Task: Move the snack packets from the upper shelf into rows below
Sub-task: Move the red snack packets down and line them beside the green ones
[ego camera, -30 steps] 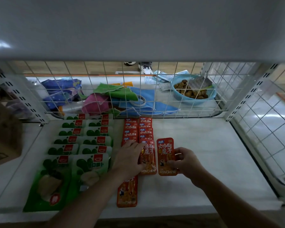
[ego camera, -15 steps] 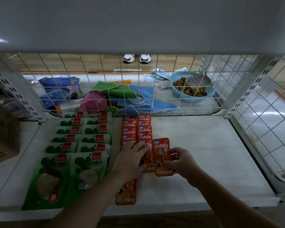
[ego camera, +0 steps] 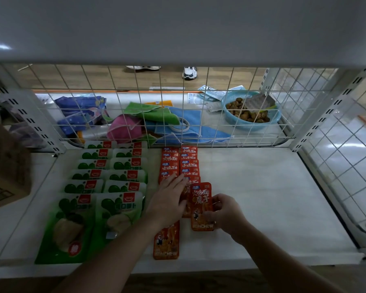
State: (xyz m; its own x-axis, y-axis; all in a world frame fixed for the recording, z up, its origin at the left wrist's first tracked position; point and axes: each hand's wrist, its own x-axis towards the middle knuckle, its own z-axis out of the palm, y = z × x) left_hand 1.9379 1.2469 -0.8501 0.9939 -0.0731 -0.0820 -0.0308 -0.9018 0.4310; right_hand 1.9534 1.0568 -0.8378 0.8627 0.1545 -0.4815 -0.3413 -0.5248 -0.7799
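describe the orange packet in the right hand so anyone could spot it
On the white shelf board, right of the green packets, two columns of orange packets run back toward the wire grid. The orange packet meant is at the right column's near end, pinched by the right hand, uncovered unlike its overlapped neighbours.

Left hand [ego camera: 169, 199] flat, fingers straight; right hand [ego camera: 226, 214] just beside, thumb and fingers curled on a red packet [ego camera: 201, 199].
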